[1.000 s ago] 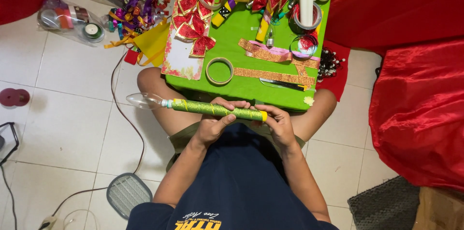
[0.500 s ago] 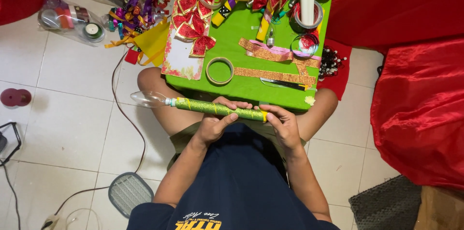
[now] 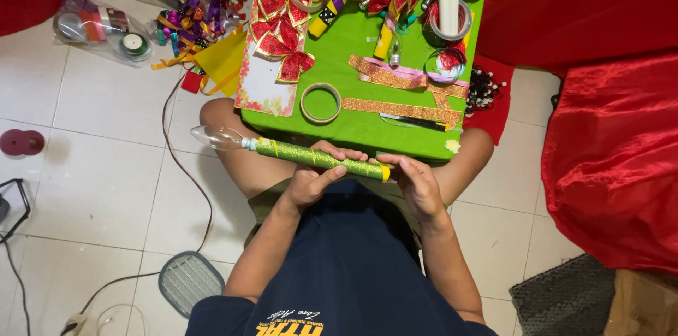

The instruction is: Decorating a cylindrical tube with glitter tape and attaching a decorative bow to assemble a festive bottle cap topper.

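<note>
Room: pale floor tiles [image 3: 106, 166] lay bare to the left of the grip, crossed by a thin dark cable [image 3: 185, 187]; red cloth [image 3: 607, 159] bunched up well off to the right.
Surface: a green table [image 3: 353, 124] stood just beyond the hands, its near edge close to the knuckles.
Open room: free space ran leftward past the tube's tip; ahead, the table edge closed it off; below the grip sat the person's own lap and dark shirt.
Thing held: a glittery green tube [image 3: 311, 157], slim and straight, rough and sparkly, with a yellow end at the right hand and a clear bulb-shaped tip [image 3: 215, 138] at the far left.
Axis: the long axis ran nearly level, left to right, the clear tip slightly farther from the body, pointing left.
Left hand [image 3: 311, 182]: fingers were curled about the tube's middle, thumb lying along it, clasping it.
Right hand [image 3: 417, 184]: fingers were closed on the yellow end, pinching it.
Beyond the grip: a tape ring [image 3: 320, 103] and gold glitter strips [image 3: 402, 108] lay flat on the table, with red ribbon bows [image 3: 282, 32] farther back.
Behind and left of the grip: a mesh swatter head [image 3: 189, 283] lay on the tiles.
</note>
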